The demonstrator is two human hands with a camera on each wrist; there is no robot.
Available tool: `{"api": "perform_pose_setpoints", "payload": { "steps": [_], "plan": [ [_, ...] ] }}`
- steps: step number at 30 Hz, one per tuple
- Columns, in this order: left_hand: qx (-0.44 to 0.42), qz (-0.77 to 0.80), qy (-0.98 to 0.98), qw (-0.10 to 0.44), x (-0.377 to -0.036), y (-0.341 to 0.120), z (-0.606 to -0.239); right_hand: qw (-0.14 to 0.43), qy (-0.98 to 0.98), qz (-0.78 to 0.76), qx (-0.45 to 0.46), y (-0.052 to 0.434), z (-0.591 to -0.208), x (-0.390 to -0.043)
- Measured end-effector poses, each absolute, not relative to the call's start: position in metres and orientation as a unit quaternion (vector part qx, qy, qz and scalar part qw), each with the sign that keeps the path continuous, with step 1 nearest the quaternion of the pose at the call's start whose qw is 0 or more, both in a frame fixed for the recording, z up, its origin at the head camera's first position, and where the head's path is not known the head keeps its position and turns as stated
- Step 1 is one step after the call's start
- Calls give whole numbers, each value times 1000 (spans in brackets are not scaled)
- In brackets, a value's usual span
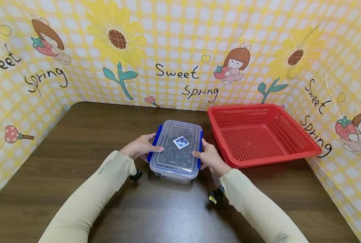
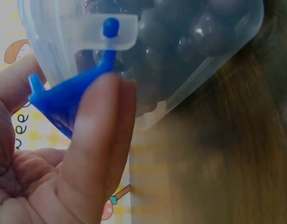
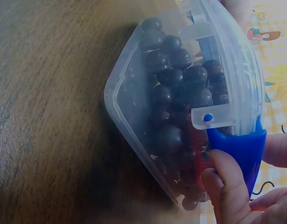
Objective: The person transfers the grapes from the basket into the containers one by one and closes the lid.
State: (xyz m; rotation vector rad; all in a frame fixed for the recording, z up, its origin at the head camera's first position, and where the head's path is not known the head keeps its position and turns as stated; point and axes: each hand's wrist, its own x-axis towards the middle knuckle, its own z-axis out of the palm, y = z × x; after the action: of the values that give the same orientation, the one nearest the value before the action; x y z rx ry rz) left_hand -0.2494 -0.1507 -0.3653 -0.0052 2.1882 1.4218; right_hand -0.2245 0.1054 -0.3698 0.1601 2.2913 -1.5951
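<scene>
a dark brown wooden table (image 1: 77, 141) with visible grain fills the lower view, and a red perforated plastic basket (image 1: 260, 135) stands on it toward the far right corner. a printed cloth backdrop (image 1: 174, 44) in yellow and white check closes off the table at the back and on both sides, carrying large sunflowers (image 1: 117, 37), cartoon girls holding strawberries (image 1: 235, 65), small mushrooms and the repeated words "sweet spring" (image 1: 187, 82). soft, even light falls over the scene, leaving a faint sheen on the near part of the tabletop
</scene>
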Motion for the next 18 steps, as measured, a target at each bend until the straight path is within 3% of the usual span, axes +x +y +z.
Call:
{"api": "perform_pose_setpoints", "payload": {
  "steps": [18],
  "plan": [
    [3,498,831,247,-243,-144,-360,172,809,-561,42,102,-372,-222]
  ]
}}
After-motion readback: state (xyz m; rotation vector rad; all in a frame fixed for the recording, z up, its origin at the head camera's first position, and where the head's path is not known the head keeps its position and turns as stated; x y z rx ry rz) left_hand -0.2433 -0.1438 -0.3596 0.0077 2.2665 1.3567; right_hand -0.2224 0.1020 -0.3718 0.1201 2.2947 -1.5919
